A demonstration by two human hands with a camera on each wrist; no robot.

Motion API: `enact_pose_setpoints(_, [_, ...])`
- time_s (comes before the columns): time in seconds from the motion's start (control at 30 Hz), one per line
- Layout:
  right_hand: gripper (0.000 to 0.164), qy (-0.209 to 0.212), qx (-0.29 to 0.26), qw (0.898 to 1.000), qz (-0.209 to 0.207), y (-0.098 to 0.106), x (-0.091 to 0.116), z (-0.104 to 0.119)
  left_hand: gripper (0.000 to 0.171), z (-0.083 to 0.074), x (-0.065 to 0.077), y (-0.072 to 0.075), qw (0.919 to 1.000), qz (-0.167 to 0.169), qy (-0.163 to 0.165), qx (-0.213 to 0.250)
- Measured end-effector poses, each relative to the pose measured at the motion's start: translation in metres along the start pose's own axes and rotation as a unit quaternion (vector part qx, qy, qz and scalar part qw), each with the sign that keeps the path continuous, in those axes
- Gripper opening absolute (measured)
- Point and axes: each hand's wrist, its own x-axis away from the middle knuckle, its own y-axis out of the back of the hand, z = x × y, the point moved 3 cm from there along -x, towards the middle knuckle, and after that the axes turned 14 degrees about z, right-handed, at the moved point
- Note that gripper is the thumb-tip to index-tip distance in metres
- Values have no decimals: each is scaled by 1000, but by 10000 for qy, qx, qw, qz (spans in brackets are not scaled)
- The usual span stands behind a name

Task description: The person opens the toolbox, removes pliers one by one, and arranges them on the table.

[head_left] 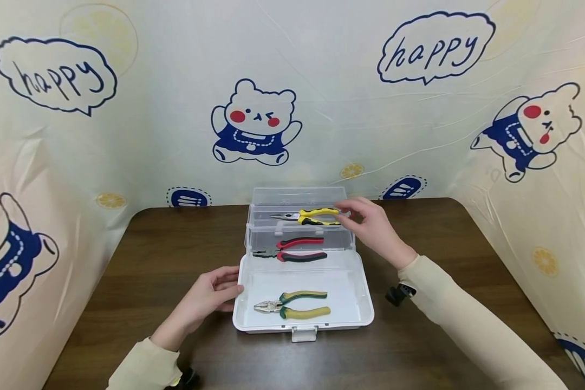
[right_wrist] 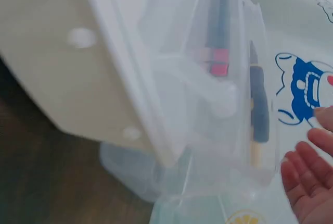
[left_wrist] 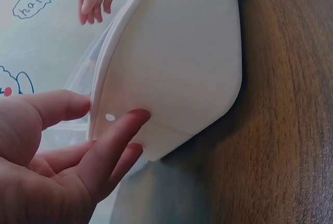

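A white toolbox [head_left: 302, 281] with clear fold-out trays is unfolded on the table. My left hand [head_left: 209, 295] touches its left side. In the left wrist view my thumb meets the rim and relaxed fingers rest against the outer wall [left_wrist: 192, 62]. Yellow-and-black needle-nose pliers [head_left: 319, 215] lie in the far clear tray, jaws pointing left. Beside their handle ends is my right hand [head_left: 370, 225]. The right wrist view shows its fingers [right_wrist: 307, 169] loosely spread, apart from those handles. Red-and-black pliers [head_left: 292, 250] lie in the middle tray, and green-and-yellow pliers [head_left: 292, 305] in the white base.
The toolbox stands on a dark wooden table [head_left: 180, 233], with its latch [head_left: 304, 334] at the near edge. A printed curtain [head_left: 331, 97] hangs behind the table and along both sides.
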Motion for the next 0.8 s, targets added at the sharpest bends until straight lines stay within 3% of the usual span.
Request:
enact_pose_setpoints(0.3, [30,-515,266,9940,923,-13,-38,17,54,0,3,-3,9997,-242,35,-11])
enact_pose_setpoints(0.53, [31,-935,553,9817,1567,-23,-57,22,54,2,2,-4,9998,-144,-84,149])
enact_pose_setpoints(0.8, [31,-805,1564,9625,2064,-23,-77,27,54,4,1,-3,9998,-145,-70,131])
